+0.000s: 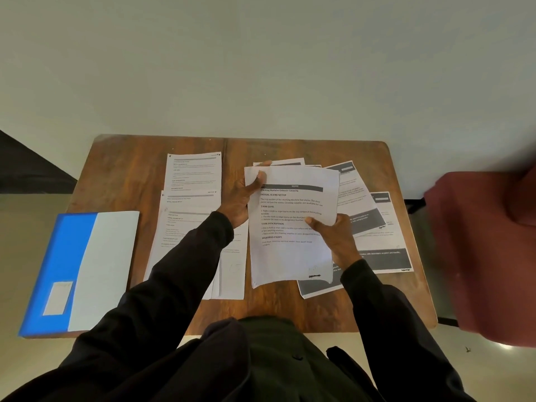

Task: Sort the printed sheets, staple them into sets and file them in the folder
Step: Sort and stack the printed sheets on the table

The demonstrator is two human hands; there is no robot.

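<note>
Both hands hold a small stack of printed sheets (290, 250) above the middle of the wooden table (121, 169). The top page has a dark "HOME" bar and black text. My left hand (242, 198) grips the stack's upper left corner, thumb on top. On the stack's right edge sits my right hand (336, 236), pinching it. To the left, several light-headed sheets (193, 172) lie overlapping on the table. Fanned out on the right are sheets with dark bands (383, 250). A blue and white folder (81, 268) lies shut at the table's left edge. No stapler is in view.
A dark red chair or cushion (490, 250) stands close to the table's right edge. A pale wall runs directly behind the table. The folder overhangs the table's left front corner slightly.
</note>
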